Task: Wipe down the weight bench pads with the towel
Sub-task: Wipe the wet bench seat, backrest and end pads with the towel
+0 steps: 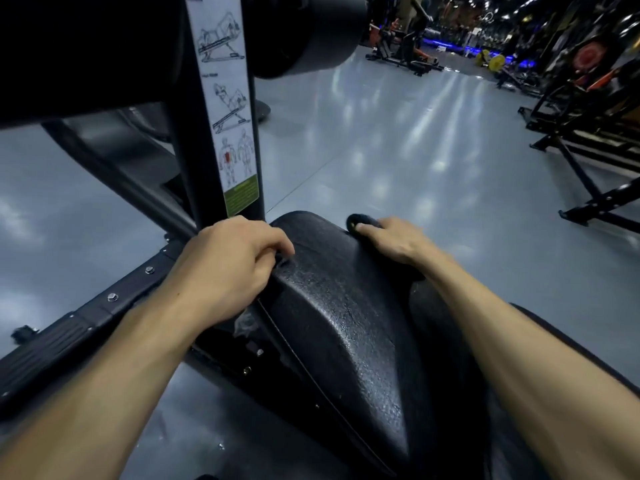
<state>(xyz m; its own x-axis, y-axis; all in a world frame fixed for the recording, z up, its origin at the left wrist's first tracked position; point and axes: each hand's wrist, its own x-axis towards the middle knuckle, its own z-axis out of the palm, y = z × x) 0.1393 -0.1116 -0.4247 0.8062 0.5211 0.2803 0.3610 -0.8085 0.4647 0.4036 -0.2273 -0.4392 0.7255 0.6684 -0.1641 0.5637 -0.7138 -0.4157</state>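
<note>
Mid-wipe: right hand [394, 242] fingers clamp dark towel [362, 221] at pad [346, 323] far end, left hand [225, 268] fingers curl on pad's edge; next, drag towel back.

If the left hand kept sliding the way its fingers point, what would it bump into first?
The left hand points right, across the black bench pad. It would probably slide over the pad's top and meet the right hand holding something dark at the far edge, though depth is hard to judge.
</note>
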